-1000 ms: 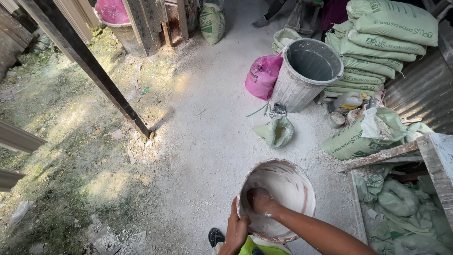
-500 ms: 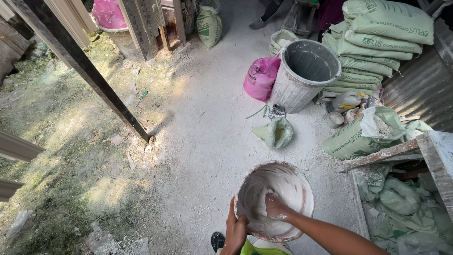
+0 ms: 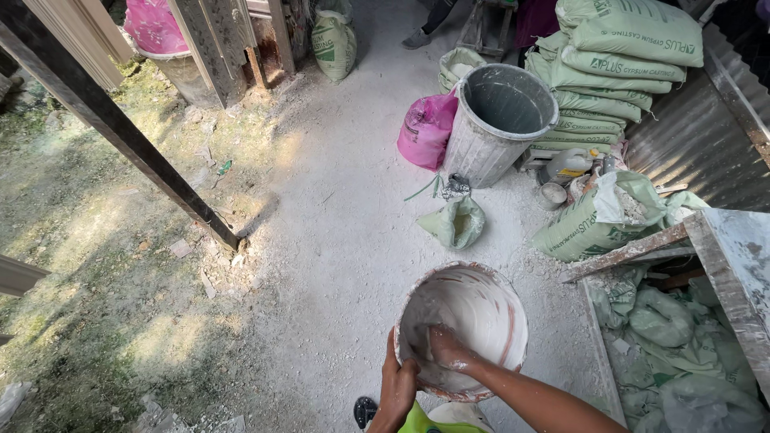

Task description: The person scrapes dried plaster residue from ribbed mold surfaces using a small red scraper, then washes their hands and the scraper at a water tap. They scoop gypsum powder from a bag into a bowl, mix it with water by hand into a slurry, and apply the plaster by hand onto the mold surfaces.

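A round bowl (image 3: 481, 301) coated in white plaster is held out in front of me above the dusty ground. My left hand (image 3: 399, 385) grips its near rim from outside. My right hand (image 3: 446, 350) is down inside the bowl, fingers pressed against the wet white inner wall and smeared with plaster. The bowl's rim shows pinkish-red under the white coating.
A grey ribbed bin (image 3: 497, 120) stands ahead with a pink bag (image 3: 425, 128) beside it. Stacked green sacks (image 3: 618, 56) sit at the right, an open small green bag (image 3: 457, 223) on the ground. A dark slanted post (image 3: 128, 136) crosses the left. A plaster-crusted bench (image 3: 734, 265) is at the right.
My right hand has slid across the inside of the bowl from its left side toward the near wall. The bowl has shifted a little to the right and lower in view.
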`<state>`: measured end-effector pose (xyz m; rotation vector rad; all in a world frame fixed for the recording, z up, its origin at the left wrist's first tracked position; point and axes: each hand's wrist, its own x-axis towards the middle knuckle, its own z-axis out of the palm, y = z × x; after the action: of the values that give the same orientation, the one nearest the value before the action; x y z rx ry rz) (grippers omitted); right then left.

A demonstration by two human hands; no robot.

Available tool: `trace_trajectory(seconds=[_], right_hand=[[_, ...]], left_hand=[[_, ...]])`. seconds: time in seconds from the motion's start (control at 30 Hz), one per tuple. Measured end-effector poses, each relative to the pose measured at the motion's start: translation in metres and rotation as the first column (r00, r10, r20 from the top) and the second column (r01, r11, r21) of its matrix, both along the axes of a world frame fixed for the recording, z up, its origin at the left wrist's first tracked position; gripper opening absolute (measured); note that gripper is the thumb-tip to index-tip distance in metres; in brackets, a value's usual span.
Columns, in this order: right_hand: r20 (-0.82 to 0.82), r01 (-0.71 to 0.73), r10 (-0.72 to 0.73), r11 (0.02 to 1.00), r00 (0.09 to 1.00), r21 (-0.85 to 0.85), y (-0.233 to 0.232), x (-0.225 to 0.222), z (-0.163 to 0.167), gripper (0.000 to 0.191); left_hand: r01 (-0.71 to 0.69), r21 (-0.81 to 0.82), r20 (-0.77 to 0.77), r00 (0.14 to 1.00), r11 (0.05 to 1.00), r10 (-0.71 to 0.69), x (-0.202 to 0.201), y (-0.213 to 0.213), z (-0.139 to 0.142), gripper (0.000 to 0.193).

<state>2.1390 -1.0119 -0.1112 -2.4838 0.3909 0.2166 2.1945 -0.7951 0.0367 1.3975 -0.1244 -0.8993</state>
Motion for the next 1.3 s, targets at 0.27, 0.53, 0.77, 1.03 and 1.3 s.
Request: trace_trajectory(seconds=[0.27, 0.53, 0.77, 1.03, 1.3], right_hand=[[-0.250, -0.302, 0.216, 0.872, 0.944, -0.386, -0.016, 0.034, 0.013, 0.043], [-0.491, -0.547, 0.364, 0.779, 0.792, -0.305, 0.008, 0.038, 0.092, 0.036], [0.073, -0.094, 0.129, 0.927, 0.989, -0.364, -0.015, 0.017, 0.053, 0.037], [-0.274, 0.620, -0.766, 0.200, 0.582, 0.759, 0.043, -0.004, -0.010, 0.041], [-0.663, 0.377, -0.536, -0.553, 0.522, 0.743, 0.051, -0.021, -0.011, 0.042]], left_hand=[[0.170, 0.229, -0.040, 0.985, 0.959, -0.165, -0.001, -0.002, 0.020, 0.087], [0.003, 0.077, -0.060, 0.998, 0.997, 0.002, 0.022, 0.013, 0.008, 0.084], [-0.008, 0.099, -0.012, 1.000, 0.995, 0.010, 0.028, 0.009, 0.006, 0.083], [0.041, 0.104, 0.375, 0.924, 0.994, -0.078, 0.005, -0.002, -0.011, 0.081], [0.102, 0.042, 0.470, 0.876, 0.994, -0.110, 0.002, 0.000, -0.011, 0.079]])
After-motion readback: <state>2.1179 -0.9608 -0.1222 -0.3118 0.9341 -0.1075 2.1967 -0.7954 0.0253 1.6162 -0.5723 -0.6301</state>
